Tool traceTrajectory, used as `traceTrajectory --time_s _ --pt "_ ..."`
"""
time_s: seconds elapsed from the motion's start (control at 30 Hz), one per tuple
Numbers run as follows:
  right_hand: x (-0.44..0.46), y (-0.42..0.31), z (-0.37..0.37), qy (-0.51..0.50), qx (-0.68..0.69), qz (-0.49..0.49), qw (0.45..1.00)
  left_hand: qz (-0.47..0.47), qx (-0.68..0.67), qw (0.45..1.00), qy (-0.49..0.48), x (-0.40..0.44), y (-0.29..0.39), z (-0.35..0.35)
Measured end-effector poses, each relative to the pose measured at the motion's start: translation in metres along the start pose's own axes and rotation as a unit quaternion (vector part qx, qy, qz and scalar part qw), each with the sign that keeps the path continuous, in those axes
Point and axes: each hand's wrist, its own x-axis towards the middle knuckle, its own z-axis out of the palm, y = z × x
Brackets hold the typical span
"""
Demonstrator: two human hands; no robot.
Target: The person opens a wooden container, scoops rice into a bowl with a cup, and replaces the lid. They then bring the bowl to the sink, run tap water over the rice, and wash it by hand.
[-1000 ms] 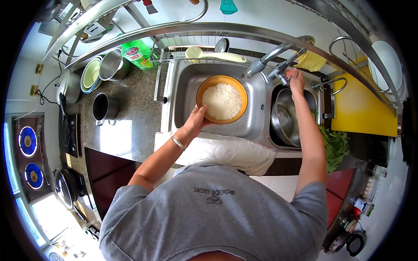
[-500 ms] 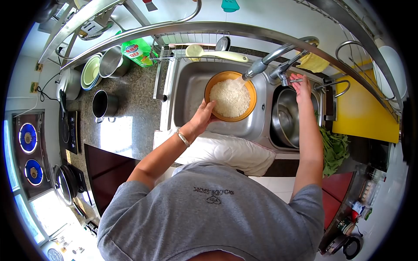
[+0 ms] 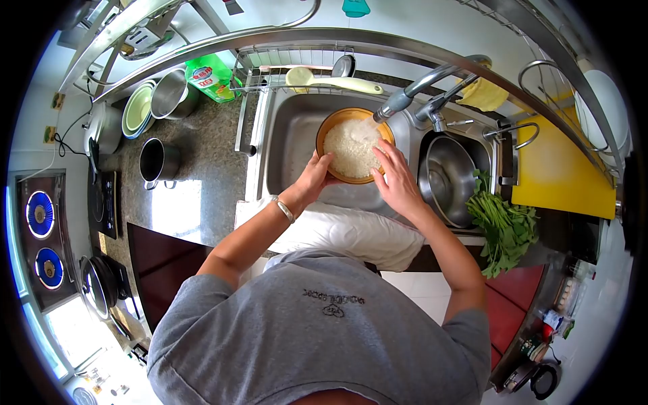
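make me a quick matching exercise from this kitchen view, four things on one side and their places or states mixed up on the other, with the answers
Column one
1. rice
2. leafy greens
3. left hand
4. steel bowl

Column two
A. in the right compartment of the sink
B. holding the side of the orange bowl
C. inside the orange bowl, below the running faucet
D. heaped at the sink's front right corner

Right pairs: 1-C, 2-D, 3-B, 4-A
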Motion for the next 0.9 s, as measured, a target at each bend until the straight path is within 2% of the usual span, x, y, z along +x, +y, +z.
traceTrajectory --time_s 0.17,0.23,0.27,0.3,0.37,0.4,0.43,0.5,0.57,0.63,0.7,0.77,0.83,0.9 --pt "0.038 0.017 0.029 0.002 -0.052 0.032 0.998 -0.021 0.005 1.0 -0.012 -0.007 0.006 0.015" --pt "0.052 0.008 0.038 -0.134 -0.044 0.101 0.985 -0.029 0.002 0.999 -0.023 -0.007 0.007 0.016" --pt "0.049 0.002 0.043 -0.084 -0.04 0.041 0.995 -0.033 0.002 0.999 -0.015 -0.008 0.007 0.016" --pt "0.046 0.002 0.046 -0.086 -0.04 0.04 0.995 -0.037 0.001 0.999 -0.007 -0.009 0.007 0.016" --pt "0.037 0.008 0.046 -0.14 -0.042 -0.083 0.986 -0.039 0.005 0.999 0.007 -0.013 0.009 0.014" --pt "0.033 0.007 0.036 -0.191 -0.023 -0.075 0.978 -0.041 0.011 0.999 0.018 -0.014 0.01 0.013" --pt "0.033 0.01 0.028 -0.193 -0.024 -0.075 0.978 -0.041 0.009 0.999 0.018 -0.014 0.01 0.01" --pt "0.032 0.019 0.015 -0.23 -0.089 -0.075 0.966 -0.029 0.025 0.999 0.003 -0.012 0.006 0.004" --pt "0.038 0.028 0.016 -0.213 -0.093 -0.059 0.971 -0.033 0.032 0.999 0.0 -0.01 0.002 0.001" --pt "0.051 0.023 0.025 -0.15 -0.056 0.049 0.986 -0.033 0.042 0.999 -0.003 -0.009 0.003 0.003" --pt "0.055 0.017 0.042 -0.116 -0.012 0.039 0.992 -0.042 0.038 0.998 -0.003 -0.01 0.005 0.006" --pt "0.051 0.001 0.043 -0.167 -0.03 -0.052 0.984 -0.043 0.028 0.999 -0.001 -0.01 0.008 0.006" --pt "0.045 -0.002 0.037 -0.192 -0.034 -0.071 0.978 -0.047 0.016 0.999 0.001 -0.011 0.009 0.004" --pt "0.04 0.003 0.016 -0.263 -0.087 -0.11 0.955 -0.044 0.025 0.999 0.013 -0.013 0.01 0.002"
